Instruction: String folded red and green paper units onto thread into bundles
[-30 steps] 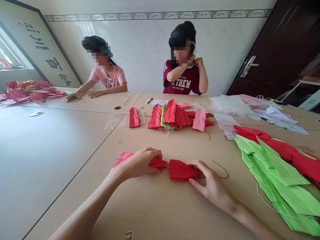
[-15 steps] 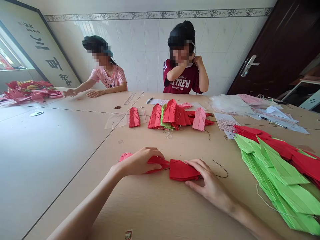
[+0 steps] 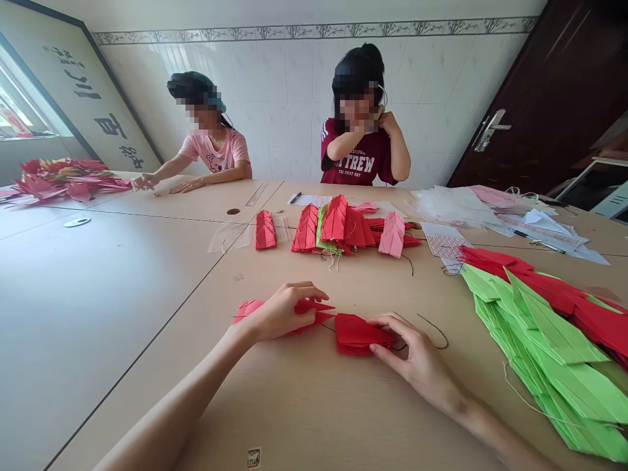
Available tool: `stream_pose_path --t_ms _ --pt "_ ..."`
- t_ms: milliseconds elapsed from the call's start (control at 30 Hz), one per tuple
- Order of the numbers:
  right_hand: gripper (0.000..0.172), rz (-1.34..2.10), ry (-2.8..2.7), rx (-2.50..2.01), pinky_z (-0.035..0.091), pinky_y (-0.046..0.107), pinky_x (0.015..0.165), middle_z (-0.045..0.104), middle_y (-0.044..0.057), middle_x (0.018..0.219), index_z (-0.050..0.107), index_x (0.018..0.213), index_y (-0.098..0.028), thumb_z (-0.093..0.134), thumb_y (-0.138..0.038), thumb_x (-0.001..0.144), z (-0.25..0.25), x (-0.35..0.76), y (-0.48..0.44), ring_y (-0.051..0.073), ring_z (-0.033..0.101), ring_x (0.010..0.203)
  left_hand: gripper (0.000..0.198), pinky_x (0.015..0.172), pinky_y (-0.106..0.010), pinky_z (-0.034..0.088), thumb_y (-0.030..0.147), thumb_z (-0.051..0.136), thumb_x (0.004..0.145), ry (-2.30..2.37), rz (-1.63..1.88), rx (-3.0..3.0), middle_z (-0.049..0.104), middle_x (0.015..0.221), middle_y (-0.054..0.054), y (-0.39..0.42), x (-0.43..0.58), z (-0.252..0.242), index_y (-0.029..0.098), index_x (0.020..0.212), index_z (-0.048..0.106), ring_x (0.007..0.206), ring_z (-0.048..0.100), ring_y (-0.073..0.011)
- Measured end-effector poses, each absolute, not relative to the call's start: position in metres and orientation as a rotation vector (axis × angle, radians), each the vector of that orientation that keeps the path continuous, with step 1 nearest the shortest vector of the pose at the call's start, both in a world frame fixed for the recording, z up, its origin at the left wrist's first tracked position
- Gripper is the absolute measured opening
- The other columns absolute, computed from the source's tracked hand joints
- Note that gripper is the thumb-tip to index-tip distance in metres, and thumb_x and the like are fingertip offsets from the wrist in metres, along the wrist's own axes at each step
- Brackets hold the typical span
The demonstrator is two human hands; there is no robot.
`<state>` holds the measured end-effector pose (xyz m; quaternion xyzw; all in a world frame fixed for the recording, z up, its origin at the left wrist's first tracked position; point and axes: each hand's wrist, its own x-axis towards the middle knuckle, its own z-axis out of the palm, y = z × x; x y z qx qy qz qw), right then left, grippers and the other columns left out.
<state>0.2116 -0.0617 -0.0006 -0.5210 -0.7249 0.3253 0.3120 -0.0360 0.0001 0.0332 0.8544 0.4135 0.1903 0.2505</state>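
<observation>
My left hand [image 3: 280, 313] lies curled over a bundle of folded red and pink paper pieces [image 3: 248, 307] on the wooden table [image 3: 314, 405], gripping it. My right hand [image 3: 415, 356] pinches the right end of a second stack of folded red paper [image 3: 356, 332] between thumb and fingers. A thin dark thread [image 3: 434, 330] curls out from behind the right hand. A small gap separates the two red stacks.
Green and red folded sheets [image 3: 544, 333] fan out at the right. Red, green and pink folded bundles [image 3: 338, 229] lie mid-table. Two people sit at the far side; papers [image 3: 490, 209] cover the far right. Another red pile [image 3: 63, 180] sits far left.
My left hand has lifted its bundle slightly and drawn it left, opening a gap to the right stack. My right hand has closed tighter on its stack.
</observation>
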Motion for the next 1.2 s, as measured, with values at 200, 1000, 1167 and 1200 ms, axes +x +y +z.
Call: stream_pose_path --t_ms 200,1000,1167,1200 --pt "0.018 0.76 -1.89 -1.392 0.048 0.034 0.083 0.062 0.004 0.101 0.058 0.098 -0.023 0.053 -0.028 0.081 -0.001 0.216 -0.06 0.02 0.058 0.095 0.038 0.074 -0.022 0.046 0.006 0.039 0.074 1.035 0.623 2.363 0.061 0.101 0.0 -0.003 -0.03 0.03 0.022 0.098 0.064 0.088 0.058 -0.0128" --pt "0.02 0.967 -1.701 -1.33 0.048 0.035 0.085 0.058 0.004 0.102 0.053 0.098 -0.024 0.054 -0.035 0.082 0.004 0.219 -0.061 0.021 0.057 0.098 0.016 0.058 -0.024 0.034 0.01 0.042 0.055 1.005 0.595 2.183 0.042 0.077 0.001 -0.008 -0.023 0.04 0.019 0.069 0.042 0.066 0.038 -0.0118" --pt "0.019 0.973 -1.715 -1.339 0.048 0.033 0.083 0.06 0.002 0.1 0.054 0.098 -0.025 0.054 -0.034 0.082 0.004 0.219 -0.061 0.02 0.058 0.096 0.01 0.056 -0.024 0.032 0.011 0.037 0.058 0.96 0.72 2.053 0.037 0.073 0.002 -0.006 -0.026 0.035 0.019 0.064 0.035 0.064 0.035 -0.0108" --pt "0.019 0.975 -1.707 -1.339 0.048 0.033 0.083 0.06 0.002 0.1 0.054 0.098 -0.025 0.054 -0.034 0.081 0.004 0.219 -0.061 0.02 0.059 0.095 0.01 0.058 -0.025 0.033 0.011 0.037 0.058 0.951 0.734 2.04 0.037 0.073 0.002 -0.005 -0.026 0.034 0.019 0.064 0.035 0.065 0.036 -0.0112"
